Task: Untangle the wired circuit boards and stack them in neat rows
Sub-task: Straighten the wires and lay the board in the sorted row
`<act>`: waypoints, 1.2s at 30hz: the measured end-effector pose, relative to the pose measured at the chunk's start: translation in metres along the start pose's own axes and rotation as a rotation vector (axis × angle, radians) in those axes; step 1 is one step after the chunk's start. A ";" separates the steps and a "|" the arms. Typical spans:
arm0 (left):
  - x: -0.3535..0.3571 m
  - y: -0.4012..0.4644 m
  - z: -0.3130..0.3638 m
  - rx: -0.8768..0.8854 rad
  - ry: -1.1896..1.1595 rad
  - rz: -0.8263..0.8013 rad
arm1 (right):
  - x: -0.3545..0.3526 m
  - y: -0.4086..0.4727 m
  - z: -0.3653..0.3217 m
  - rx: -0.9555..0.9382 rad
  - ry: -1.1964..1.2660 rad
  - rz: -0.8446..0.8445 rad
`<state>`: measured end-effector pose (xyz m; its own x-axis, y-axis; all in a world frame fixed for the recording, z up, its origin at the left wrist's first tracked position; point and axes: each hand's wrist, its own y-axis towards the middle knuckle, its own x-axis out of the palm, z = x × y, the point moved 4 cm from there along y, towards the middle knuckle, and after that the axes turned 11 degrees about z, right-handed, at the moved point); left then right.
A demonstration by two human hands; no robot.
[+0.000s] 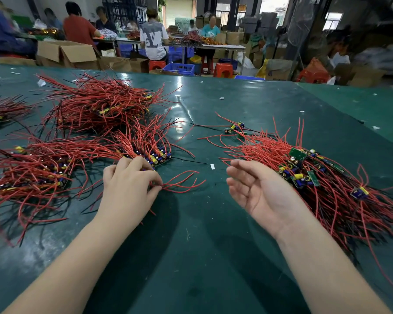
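The left hand [128,184] pinches thin red wires [182,183]; the right hand [256,189], fingers relaxed, should steady the tangled board pile [304,171] at three o'clock

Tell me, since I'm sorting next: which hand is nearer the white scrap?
Right hand: its fingertips sit just right of the white scrap. The left hand is farther left, pinching red wires.

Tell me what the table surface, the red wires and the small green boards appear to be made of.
Table surface: probably a dark green rubber or vinyl mat; it is smooth and glossy with light reflections. Red wires: likely flexible plastic-insulated leads, since they bend and curl freely. Green boards: apparently rigid printed-circuit laminate, flat and matte, carrying blue and yellow components.
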<state>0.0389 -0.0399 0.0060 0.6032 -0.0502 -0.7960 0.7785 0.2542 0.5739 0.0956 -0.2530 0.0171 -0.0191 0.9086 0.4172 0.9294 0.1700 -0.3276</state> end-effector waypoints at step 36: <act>0.003 -0.016 0.040 -0.648 -1.718 -0.699 | 0.019 -0.007 0.019 -0.019 0.069 -0.209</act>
<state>0.0356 -0.0822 0.0022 0.0821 -0.9072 0.4126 0.9857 0.0128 -0.1679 0.0816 -0.2295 0.0110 -0.1875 0.8258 0.5320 0.9145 0.3444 -0.2124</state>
